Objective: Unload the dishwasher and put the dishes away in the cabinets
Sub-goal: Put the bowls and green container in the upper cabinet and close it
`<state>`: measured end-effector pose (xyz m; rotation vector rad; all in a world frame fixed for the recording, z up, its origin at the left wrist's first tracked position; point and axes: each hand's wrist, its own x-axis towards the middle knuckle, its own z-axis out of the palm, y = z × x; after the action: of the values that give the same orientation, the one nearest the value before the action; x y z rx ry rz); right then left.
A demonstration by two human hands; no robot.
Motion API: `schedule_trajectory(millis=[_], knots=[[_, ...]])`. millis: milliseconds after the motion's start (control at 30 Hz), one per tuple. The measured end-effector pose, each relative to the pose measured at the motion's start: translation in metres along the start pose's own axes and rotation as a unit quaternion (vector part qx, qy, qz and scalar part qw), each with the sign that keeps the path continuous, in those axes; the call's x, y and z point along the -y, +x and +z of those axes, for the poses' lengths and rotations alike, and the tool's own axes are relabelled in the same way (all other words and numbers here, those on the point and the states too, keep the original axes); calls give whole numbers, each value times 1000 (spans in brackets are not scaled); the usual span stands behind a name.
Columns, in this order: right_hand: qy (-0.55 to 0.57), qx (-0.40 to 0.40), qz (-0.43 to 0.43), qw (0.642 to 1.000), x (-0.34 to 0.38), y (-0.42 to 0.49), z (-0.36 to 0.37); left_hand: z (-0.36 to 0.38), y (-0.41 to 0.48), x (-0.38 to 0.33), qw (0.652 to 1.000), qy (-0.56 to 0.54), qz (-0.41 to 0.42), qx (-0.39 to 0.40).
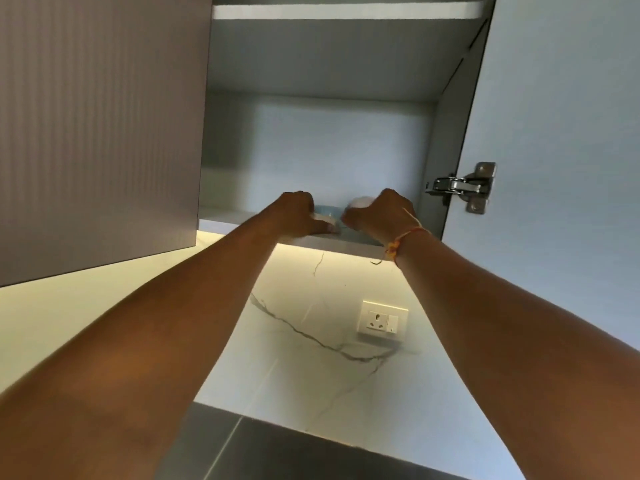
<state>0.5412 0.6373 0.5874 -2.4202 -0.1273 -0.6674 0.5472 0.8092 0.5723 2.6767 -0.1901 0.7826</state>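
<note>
Both my arms reach up into the open wall cabinet (318, 140). My left hand (298, 216) grips a white dish (327, 225) at the front edge of the bottom shelf (221, 216). A light blue dish (327, 211) shows between my hands, on the shelf. My right hand (384, 216), with a thread bracelet at the wrist, curls round a white rounded dish (360, 202) just right of the blue one. Most of each dish is hidden behind my hands.
The cabinet's door (561, 133) stands open on the right, with a metal hinge (464, 187). A closed ribbed door (97, 126) is on the left. An upper shelf (346, 12) sits above. Below are a marble backsplash (311, 323) with a wall socket (382, 320).
</note>
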Motion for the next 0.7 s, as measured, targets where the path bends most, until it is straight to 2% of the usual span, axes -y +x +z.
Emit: schedule_trajectory(millis=[300, 433, 567, 700], knots=[[-84, 19, 27, 996, -22, 26, 5, 20, 42, 4, 997, 38, 47, 51], [-88, 6, 45, 995, -26, 31, 7, 24, 44, 4, 996, 44, 60, 41], [-129, -45, 76, 988, -25, 33, 11, 28, 44, 6, 998, 33, 50, 13], [-228, -143, 28, 963, -23, 20, 17, 29, 44, 9, 998, 13, 56, -19]])
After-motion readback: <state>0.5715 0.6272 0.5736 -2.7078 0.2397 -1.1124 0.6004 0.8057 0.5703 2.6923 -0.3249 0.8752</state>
